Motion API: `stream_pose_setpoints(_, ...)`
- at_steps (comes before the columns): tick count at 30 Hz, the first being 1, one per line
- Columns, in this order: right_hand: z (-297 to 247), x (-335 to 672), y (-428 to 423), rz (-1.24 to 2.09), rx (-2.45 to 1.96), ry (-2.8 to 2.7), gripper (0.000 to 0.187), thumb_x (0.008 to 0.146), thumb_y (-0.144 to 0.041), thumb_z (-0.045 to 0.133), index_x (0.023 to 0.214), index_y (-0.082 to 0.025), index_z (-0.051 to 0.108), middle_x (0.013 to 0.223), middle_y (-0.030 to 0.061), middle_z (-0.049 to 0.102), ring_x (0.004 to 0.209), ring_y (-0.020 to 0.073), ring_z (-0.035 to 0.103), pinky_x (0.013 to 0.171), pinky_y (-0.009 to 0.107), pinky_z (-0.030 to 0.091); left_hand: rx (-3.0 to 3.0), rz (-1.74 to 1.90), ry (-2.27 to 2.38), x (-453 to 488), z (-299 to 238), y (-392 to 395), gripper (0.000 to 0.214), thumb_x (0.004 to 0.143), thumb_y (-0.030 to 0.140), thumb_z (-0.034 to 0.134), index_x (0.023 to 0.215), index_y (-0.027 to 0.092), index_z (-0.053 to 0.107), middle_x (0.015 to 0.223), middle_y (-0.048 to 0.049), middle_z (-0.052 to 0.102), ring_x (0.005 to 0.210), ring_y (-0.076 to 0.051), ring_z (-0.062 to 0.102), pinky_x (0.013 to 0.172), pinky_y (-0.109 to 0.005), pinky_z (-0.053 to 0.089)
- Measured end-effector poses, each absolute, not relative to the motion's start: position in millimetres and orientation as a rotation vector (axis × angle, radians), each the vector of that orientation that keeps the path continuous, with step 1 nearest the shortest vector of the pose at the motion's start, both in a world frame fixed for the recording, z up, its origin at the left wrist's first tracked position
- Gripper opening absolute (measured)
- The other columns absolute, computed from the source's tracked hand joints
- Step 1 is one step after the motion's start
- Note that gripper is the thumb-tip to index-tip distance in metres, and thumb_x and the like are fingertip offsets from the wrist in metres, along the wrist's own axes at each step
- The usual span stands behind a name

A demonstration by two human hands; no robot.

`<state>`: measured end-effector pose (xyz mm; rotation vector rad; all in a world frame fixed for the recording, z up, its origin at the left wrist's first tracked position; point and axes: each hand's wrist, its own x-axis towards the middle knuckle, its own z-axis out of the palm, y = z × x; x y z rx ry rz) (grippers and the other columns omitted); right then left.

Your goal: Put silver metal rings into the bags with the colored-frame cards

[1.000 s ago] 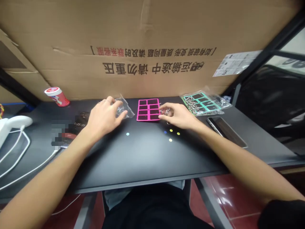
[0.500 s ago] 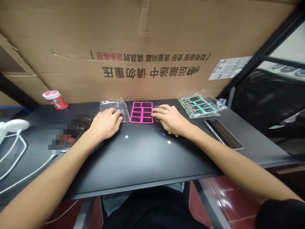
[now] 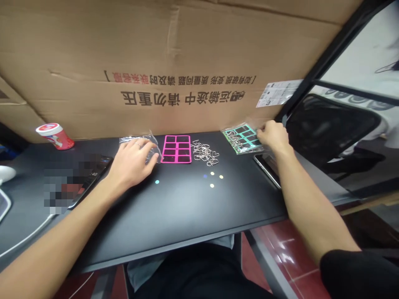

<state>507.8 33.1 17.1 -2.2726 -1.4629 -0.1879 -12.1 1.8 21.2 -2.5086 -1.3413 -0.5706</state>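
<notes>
My left hand (image 3: pixel 134 160) rests palm down with its fingers stretched over a crinkled clear plastic bag (image 3: pixel 152 143). Just right of it lies a pink frame (image 3: pixel 176 156) with dark rectangular windows. A heap of silver metal rings or clips (image 3: pixel 204 152) is beside that frame. Farther right, my right hand (image 3: pixel 274 135) has its fingers closed on the right edge of a clear plastic packet (image 3: pixel 243 139). This packet holds teal and green windowed frames and more silver metal pieces. Small yellow discs (image 3: pixel 212 185), a blue disc (image 3: pixel 205 176) and a light teal disc (image 3: pixel 157 182) lie nearer me.
A tall cardboard sheet (image 3: pixel 174 50) stands along the desk's back edge. On the left are a red-and-white tub (image 3: pixel 57 139) and a phone (image 3: pixel 101 164) with a white cable (image 3: pixel 29 241). Another phone (image 3: pixel 266 170) lies by my right forearm. A black mesh chair (image 3: pixel 336 128) stands beyond the desk.
My right hand has moved from the metal pieces to the packet at the right, uncovering the heap. My left hand stays on its bag. The view has shifted to the right.
</notes>
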Motion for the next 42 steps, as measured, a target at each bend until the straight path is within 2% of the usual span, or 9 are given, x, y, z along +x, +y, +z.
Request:
stream_pose_setpoints(5,40,490,36,-0.178,-1.772,-1.404,0.011,0.098,-0.024,0.066,0.09,-0.022,0.073,0.101,0.0145,0.08,0.095,0.0265,0.069,0.095,0.046,0.05,-2.709,-0.854,-1.237,-7,21,0,0.035,0.109,0.042,0.052,0.128,0.018,0.07,0.13,-0.0129,0.075,0.125,-0.032,0.069,0.112,-0.052,0.053)
stream_pose_setpoints(9,54,452,29,0.188,-1.327,-1.432,0.012,0.102,-0.038,0.069,0.1,-0.026,0.07,0.098,0.0079,0.081,0.072,0.0183,0.066,0.067,0.035,0.052,-3.033,-1.055,-1.342,3,19,-7,0.039,0.108,0.045,0.058,0.136,0.02,0.064,0.121,-0.0105,0.078,0.107,-0.025,0.075,0.097,-0.043,0.062)
stream_pose_setpoints(13,53,395,14,0.505,-0.898,-1.304,0.024,0.09,-0.043,0.084,0.092,-0.025,0.068,0.086,0.0021,0.072,0.067,0.0147,0.06,0.06,0.031,0.05,-3.457,-1.181,-1.465,17,14,-20,0.057,0.105,0.052,0.066,0.152,0.022,0.053,0.145,-0.017,0.069,0.117,-0.027,0.076,0.105,-0.048,0.063)
stream_pose_setpoints(16,42,351,0,0.787,-0.838,-1.305,0.032,0.087,-0.049,0.086,0.089,-0.024,0.066,0.079,-0.0012,0.065,0.064,0.0137,0.058,0.061,0.03,0.049,-3.626,-1.548,-1.665,29,10,-31,0.064,0.106,0.056,0.065,0.158,0.025,0.043,0.159,-0.0202,0.059,0.124,-0.029,0.075,0.109,-0.052,0.062)
stream_pose_setpoints(20,25,321,-14,0.913,-1.063,-1.53,0.035,0.087,-0.047,0.085,0.094,-0.025,0.058,0.075,-0.0038,0.062,0.055,0.0124,0.048,0.055,0.029,0.041,-3.578,-2.022,-1.933,39,10,-39,0.052,0.106,0.058,0.066,0.14,0.022,0.051,0.135,-0.0163,0.074,0.107,-0.029,0.081,0.089,-0.048,0.072)
stream_pose_setpoints(26,25,325,-22,0.156,-1.164,-1.994,0.017,0.081,-0.016,0.073,0.085,-0.024,0.059,0.081,-0.0001,0.066,0.071,0.0162,0.056,0.07,0.032,0.044,-3.532,-1.869,-1.916,36,14,-36,0.054,0.105,0.053,0.067,0.145,0.021,0.049,0.107,-0.0095,0.08,0.077,-0.02,0.079,0.066,-0.034,0.072)
stream_pose_setpoints(30,33,327,-27,0.538,-1.21,-2.15,0.003,0.081,-0.02,0.072,0.084,-0.021,0.07,0.07,-0.0005,0.068,0.061,0.0147,0.057,0.062,0.031,0.045,-3.527,-1.682,-1.915,31,14,-31,0.049,0.108,0.051,0.06,0.146,0.02,0.051,0.118,-0.0136,0.079,0.084,-0.023,0.081,0.061,-0.032,0.069)
stream_pose_setpoints(35,40,328,-30,1.141,-1.257,-2.014,0.012,0.084,-0.029,0.075,0.092,-0.02,0.072,0.07,0.002,0.075,0.05,0.0142,0.062,0.046,0.028,0.049,-3.544,-1.534,-1.944,28,11,-28,0.053,0.109,0.049,0.057,0.155,0.024,0.044,0.114,-0.0125,0.079,0.077,-0.023,0.08,0.059,-0.034,0.068)
stream_pose_setpoints(42,42,322,-33,1.368,-1.16,-1.976,0.011,0.084,-0.028,0.08,0.083,-0.02,0.072,0.072,0.0039,0.079,0.06,0.0186,0.075,0.06,0.031,0.065,-3.44,-1.264,-1.962,29,10,-27,0.052,0.109,0.049,0.051,0.152,0.02,0.046,0.104,-0.0108,0.078,0.073,-0.022,0.075,0.053,-0.031,0.059)
